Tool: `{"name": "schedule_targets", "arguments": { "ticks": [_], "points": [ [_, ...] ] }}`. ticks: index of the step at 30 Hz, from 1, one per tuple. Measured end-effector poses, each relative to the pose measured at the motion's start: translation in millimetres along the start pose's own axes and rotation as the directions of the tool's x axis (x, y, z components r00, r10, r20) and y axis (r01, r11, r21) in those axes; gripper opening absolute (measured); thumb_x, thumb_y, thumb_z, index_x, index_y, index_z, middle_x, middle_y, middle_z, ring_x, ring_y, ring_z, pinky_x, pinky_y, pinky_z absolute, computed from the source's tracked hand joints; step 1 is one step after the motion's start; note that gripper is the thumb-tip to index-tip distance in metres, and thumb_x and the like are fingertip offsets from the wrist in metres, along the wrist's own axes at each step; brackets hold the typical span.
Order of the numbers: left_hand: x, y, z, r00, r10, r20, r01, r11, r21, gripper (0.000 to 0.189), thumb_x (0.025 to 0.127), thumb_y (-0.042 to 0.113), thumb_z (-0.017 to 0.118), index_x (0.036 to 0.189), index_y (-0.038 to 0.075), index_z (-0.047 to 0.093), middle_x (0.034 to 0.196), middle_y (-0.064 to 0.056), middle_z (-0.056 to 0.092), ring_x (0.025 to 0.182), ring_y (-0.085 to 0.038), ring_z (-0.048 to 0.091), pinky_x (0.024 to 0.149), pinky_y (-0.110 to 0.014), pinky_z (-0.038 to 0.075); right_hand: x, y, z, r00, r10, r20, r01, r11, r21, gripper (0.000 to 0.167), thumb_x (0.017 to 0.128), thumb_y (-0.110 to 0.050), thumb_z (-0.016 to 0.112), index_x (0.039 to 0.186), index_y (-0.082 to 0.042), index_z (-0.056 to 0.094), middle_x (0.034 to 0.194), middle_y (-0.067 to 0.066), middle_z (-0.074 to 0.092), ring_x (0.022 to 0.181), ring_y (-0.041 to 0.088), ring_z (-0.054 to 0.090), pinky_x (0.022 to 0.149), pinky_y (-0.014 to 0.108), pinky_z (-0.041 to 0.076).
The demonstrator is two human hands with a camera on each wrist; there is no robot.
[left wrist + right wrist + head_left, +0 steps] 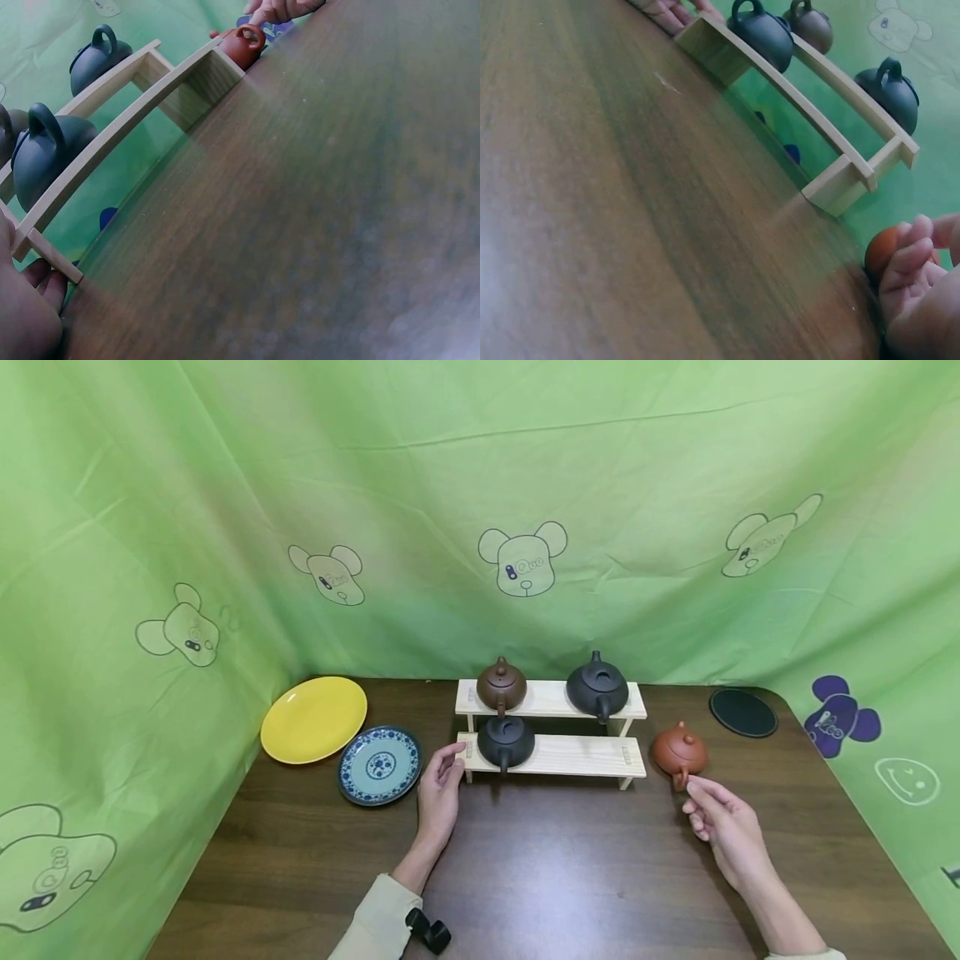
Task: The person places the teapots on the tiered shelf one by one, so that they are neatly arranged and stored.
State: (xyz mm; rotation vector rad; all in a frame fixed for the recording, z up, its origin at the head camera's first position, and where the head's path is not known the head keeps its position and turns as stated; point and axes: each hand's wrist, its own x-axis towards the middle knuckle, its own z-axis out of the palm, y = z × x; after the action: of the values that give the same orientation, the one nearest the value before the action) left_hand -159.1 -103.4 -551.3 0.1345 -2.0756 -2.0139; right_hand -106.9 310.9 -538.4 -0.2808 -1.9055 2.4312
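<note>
My right hand (pixel 726 827) pinches the handle of a reddish-orange teapot (pixel 678 750), which is right of the two-tier wooden stand (pixel 577 755). In the right wrist view, curled fingers hide much of that teapot (pixel 882 249). My left hand (pixel 439 793) holds the left end of the stand's lower tier, with fingertips beside its leg (pixel 54 255). On that lower tier sits a black teapot (pixel 507 742), handle facing me. The upper tier bears a brown teapot (pixel 501 683) at left and a larger black teapot (pixel 597 687) at right.
Left of the stand lie a yellow plate (pixel 313 720) and a blue patterned plate (pixel 380 766), edges close together. A dark round coaster (pixel 743 712) lies at the back right corner. Green printed cloth (pixel 525 468) hangs around the brown table (pixel 555 877).
</note>
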Motion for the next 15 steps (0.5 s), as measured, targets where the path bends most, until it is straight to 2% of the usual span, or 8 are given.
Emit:
{"name": "schedule_targets", "arguments": {
  "ticks": [7,10,15],
  "points": [
    [0.8,-0.5,-0.6,1.000,0.001,-0.004,-0.001,1.000,0.002,0.027,0.112,0.004,0.061,0.136,0.001,0.072,0.143,-0.016,0.072,0.139,-0.030,0.063,0.113,-0.023,0.048,1.9,0.1,-3.7,0.985,-0.003,0.175,0.006,1.000,-0.020,0.032,0.118,-0.007,0.051,0.125,-0.021,0.079,0.084,-0.005,0.072,0.065,0.004,0.057,0.054,0.022,0.036],
    [-0.1,-0.1,-0.8,1.000,-0.010,-0.004,0.010,1.000,-0.004,0.027,0.112,0.004,0.062,0.136,0.002,0.072,0.143,-0.015,0.072,0.139,-0.030,0.063,0.112,-0.021,0.048,1.4,-0.3,-4.1,0.983,-0.008,0.182,0.013,1.000,-0.023,0.032,0.118,-0.008,0.051,0.125,-0.021,0.080,0.084,-0.006,0.071,0.065,0.003,0.057,0.053,0.021,0.038],
    [-1.4,0.6,-1.2,1.000,-0.014,0.000,0.014,1.000,-0.009,0.027,0.112,0.005,0.062,0.136,0.003,0.073,0.144,-0.013,0.072,0.139,-0.029,0.063,0.112,-0.020,0.047,-0.1,-1.0,-3.3,0.991,-0.007,0.136,0.012,0.999,-0.034,0.031,0.117,-0.008,0.053,0.119,-0.022,0.081,0.082,-0.007,0.070,0.064,0.003,0.056,0.052,0.021,0.037]
  ]
}}
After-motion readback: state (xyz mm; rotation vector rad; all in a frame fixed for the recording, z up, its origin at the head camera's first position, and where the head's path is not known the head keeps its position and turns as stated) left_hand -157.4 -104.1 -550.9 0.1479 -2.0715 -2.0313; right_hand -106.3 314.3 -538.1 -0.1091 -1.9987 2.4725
